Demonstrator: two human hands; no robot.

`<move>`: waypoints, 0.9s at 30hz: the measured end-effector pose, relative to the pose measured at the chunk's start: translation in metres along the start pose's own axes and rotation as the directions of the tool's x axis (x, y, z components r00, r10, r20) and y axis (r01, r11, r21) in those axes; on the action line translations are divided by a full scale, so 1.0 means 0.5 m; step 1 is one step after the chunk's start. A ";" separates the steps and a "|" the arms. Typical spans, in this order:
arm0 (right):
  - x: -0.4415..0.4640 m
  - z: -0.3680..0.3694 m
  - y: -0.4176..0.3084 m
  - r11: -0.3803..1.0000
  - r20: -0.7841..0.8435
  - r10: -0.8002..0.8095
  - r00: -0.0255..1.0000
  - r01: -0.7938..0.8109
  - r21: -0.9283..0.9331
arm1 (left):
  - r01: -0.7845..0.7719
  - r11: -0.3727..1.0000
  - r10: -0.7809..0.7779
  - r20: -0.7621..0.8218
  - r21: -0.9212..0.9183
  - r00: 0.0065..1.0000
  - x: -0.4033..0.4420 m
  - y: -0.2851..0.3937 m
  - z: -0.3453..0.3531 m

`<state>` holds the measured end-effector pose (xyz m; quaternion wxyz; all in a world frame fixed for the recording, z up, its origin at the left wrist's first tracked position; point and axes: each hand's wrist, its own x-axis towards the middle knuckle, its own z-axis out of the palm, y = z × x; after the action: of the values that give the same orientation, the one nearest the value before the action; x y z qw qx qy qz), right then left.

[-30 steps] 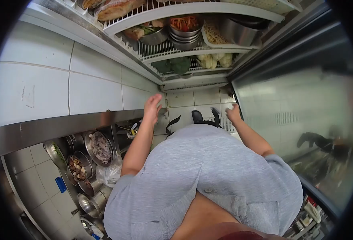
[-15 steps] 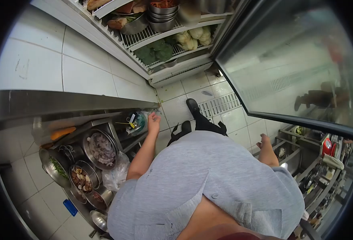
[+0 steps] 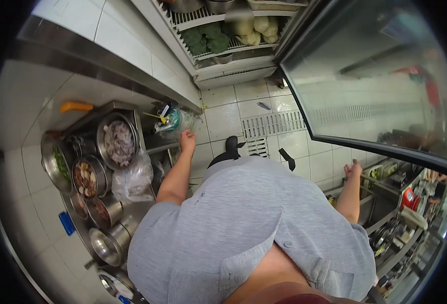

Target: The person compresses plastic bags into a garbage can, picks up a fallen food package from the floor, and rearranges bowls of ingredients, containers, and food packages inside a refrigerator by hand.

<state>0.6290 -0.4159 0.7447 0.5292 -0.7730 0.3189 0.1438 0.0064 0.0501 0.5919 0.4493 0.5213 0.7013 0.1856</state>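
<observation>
My left hand (image 3: 187,139) hangs in the air, fingers loosely bent and a little apart, with nothing visible in it. Closest to it is a clear plastic bag with green contents (image 3: 175,120) at the end of the counter. On the other side, my right hand (image 3: 354,169) is held out, its fingers half curled and apart, holding nothing. Just above it runs the lower edge of an open glass fridge door (image 3: 373,147). Neither hand appears to touch anything.
Ahead, the fridge holds broccoli (image 3: 206,39) and pale cabbages (image 3: 256,29). Left, a steel counter carries a pot of sliced pale food (image 3: 118,143), several other bowls and a plastic bag (image 3: 134,177). A floor drain grate (image 3: 274,124) lies ahead; steel shelving (image 3: 393,238) stands right.
My body has stepped and turned, so the fridge sits higher in view and its upper shelves are cut off. My right hand has swung outward and forward; my left hand sits just below the bag.
</observation>
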 end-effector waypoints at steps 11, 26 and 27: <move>-0.003 -0.038 0.321 0.821 0.347 0.050 0.936 0.159 -0.549 | -0.172 0.878 0.052 0.268 0.447 0.962 -0.198 -0.018 0.037; -0.012 -0.033 0.671 0.782 0.244 0.081 0.966 0.090 -0.617 | -0.414 0.578 0.174 0.389 0.703 0.905 0.418 0.269 0.408; -0.069 0.092 0.597 0.778 0.264 -0.006 0.965 0.170 -0.604 | -0.391 0.582 0.184 0.353 0.713 0.917 0.488 0.266 0.436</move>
<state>0.4154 -0.4331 0.5288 0.2863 -0.8941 0.1485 0.3108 0.2486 0.2755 0.4674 0.2279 0.7882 0.5577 -0.1259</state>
